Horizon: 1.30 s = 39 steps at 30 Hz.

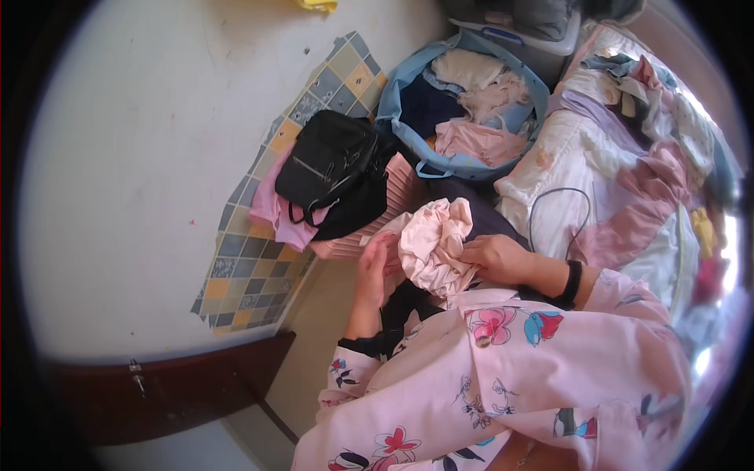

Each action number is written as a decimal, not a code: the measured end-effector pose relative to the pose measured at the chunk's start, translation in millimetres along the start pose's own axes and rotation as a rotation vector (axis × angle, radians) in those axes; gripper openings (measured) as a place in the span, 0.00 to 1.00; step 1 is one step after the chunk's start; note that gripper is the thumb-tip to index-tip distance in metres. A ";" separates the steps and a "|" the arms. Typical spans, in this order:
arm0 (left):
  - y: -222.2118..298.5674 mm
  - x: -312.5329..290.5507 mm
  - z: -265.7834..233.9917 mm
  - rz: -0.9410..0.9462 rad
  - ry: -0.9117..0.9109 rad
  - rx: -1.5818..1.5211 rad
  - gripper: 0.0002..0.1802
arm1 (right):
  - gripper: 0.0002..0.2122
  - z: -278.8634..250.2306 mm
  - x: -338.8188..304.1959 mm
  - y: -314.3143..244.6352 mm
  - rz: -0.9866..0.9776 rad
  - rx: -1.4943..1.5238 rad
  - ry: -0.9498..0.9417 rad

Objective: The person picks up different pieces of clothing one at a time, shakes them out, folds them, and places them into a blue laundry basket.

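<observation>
Pale pink cloth [434, 250] bunched between both hands [499, 259], near floral-printed shirt [577, 357]

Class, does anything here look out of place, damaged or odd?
The grey-and-yellow tile-patterned wall covering has a jagged edge, as if torn. A thin black looped cord lies on white floral bedding, odd among crumpled clothes.

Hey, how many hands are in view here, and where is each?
2: the left hand at the left side of the bunched pale pink cloth, and the right hand gripping its right side. Some fingers are partly hidden.
</observation>
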State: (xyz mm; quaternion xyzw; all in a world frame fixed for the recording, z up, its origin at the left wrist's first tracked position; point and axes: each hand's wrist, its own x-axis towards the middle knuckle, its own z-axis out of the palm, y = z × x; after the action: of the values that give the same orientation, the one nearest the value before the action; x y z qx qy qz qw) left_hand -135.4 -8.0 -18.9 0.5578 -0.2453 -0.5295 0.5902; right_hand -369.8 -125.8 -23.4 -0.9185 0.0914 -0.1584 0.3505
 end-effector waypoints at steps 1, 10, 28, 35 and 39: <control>-14.0 3.2 -5.4 0.065 -0.014 0.157 0.23 | 0.12 -1.7 2.5 -4.3 -0.029 -0.005 0.012; 18.5 -1.4 -13.6 0.059 0.132 -0.329 0.18 | 0.09 -25.4 35.6 -5.7 -0.066 -0.060 0.221; 44.2 -21.3 102.4 0.399 -0.617 1.065 0.18 | 0.13 -8.4 105.8 -5.3 0.157 0.937 -0.041; 36.8 -23.1 107.8 0.291 -0.870 1.010 0.21 | 0.13 -28.5 94.2 -10.3 0.095 1.117 0.126; 36.6 -15.4 100.3 0.454 -0.437 0.821 0.18 | 0.14 -37.1 98.0 -5.7 0.079 1.115 0.172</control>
State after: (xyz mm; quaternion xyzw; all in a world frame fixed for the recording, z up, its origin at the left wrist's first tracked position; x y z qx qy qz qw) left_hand -215.8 -40.9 45.2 0.5526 -0.6654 -0.3522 0.3577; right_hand -291.2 -171.8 28.8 -0.5741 0.0563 -0.2439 0.7796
